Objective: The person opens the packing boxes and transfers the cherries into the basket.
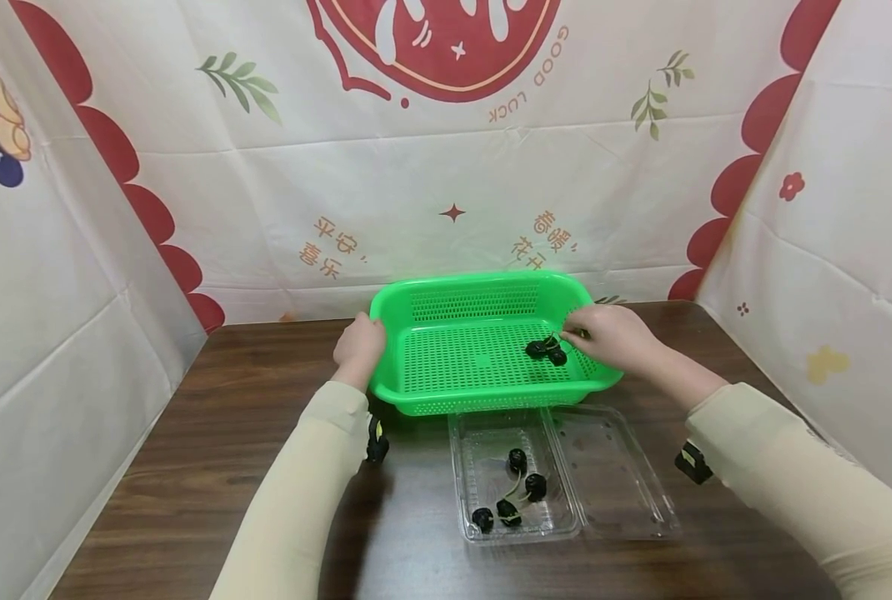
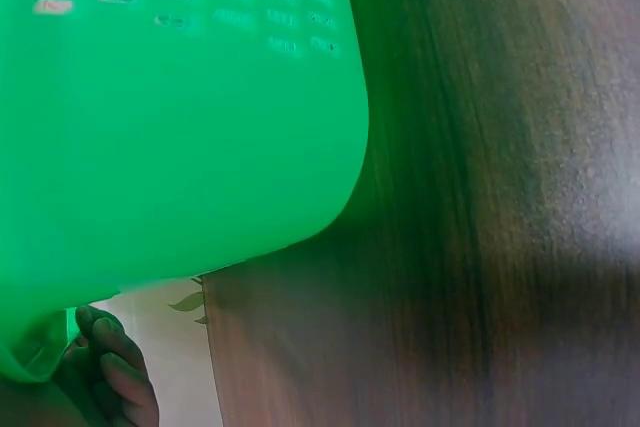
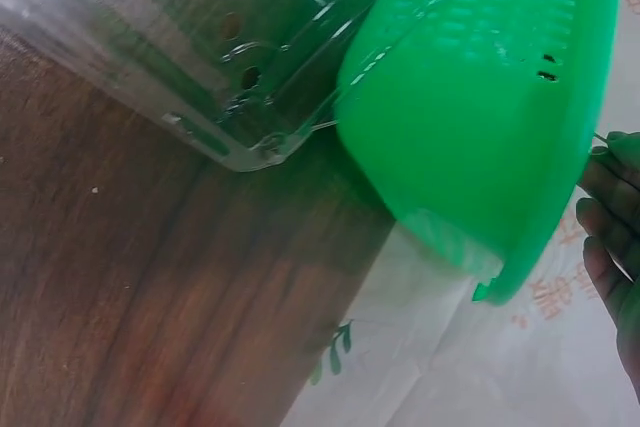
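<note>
A green plastic basket (image 1: 483, 398) with slotted sides stands at the back of the table. My left hand (image 1: 359, 346) grips its left rim, fingers curled over the edge; the left wrist view shows these fingers (image 2: 125, 372) below the basket's corner. Over the basket's right side, my right hand (image 1: 611, 333) pinches the thin stems of a few dark cherries (image 1: 547, 350), which hang at the fingertips low over the basket floor. In the right wrist view a bit of stem shows at the fingers (image 3: 605, 212), while the basket wall hides the cherries.
In front of the basket lies a clear plastic box (image 1: 517, 533) with several dark stemmed cherries (image 1: 535, 487) inside. Its hinged lid (image 1: 614, 475) is folded out flat to the right. A printed cloth (image 1: 416, 183) hangs behind the dark wooden table (image 1: 213, 467) and along both sides.
</note>
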A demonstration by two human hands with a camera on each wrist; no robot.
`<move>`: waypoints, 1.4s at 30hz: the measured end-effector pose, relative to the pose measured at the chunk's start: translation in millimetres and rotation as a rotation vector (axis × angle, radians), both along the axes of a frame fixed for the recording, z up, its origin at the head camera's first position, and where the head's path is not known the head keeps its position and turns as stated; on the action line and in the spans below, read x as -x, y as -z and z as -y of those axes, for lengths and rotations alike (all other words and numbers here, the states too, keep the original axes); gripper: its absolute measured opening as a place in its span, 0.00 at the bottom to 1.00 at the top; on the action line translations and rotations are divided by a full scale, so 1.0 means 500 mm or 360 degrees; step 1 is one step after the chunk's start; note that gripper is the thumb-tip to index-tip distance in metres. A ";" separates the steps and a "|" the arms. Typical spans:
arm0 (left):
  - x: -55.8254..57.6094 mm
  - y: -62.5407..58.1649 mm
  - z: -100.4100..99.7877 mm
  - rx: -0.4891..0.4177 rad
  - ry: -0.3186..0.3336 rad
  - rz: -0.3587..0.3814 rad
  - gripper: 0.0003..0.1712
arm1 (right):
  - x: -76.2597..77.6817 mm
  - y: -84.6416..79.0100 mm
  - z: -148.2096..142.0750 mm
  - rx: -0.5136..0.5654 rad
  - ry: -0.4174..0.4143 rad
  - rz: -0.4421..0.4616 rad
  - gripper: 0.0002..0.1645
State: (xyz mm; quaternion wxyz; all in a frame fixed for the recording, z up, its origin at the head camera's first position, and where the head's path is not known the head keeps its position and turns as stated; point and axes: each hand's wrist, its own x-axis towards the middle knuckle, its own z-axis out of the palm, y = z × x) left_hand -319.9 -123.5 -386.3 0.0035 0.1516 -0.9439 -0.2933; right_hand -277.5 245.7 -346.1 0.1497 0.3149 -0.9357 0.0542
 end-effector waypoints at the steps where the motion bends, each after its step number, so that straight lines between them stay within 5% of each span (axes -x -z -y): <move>1: 0.000 0.000 0.000 0.0003 -0.0001 -0.0001 0.27 | 0.001 0.003 -0.002 -0.0002 0.0001 0.0008 0.04; 23: -0.001 0.000 -0.007 0.0106 0.0001 0.0007 0.26 | 0.019 0.053 -0.028 -0.0030 0.0046 0.0139 0.04; 42: 0.001 -0.002 -0.007 0.0155 0.0004 -0.0003 0.26 | 0.033 0.060 -0.025 -0.0091 0.0043 0.0198 0.05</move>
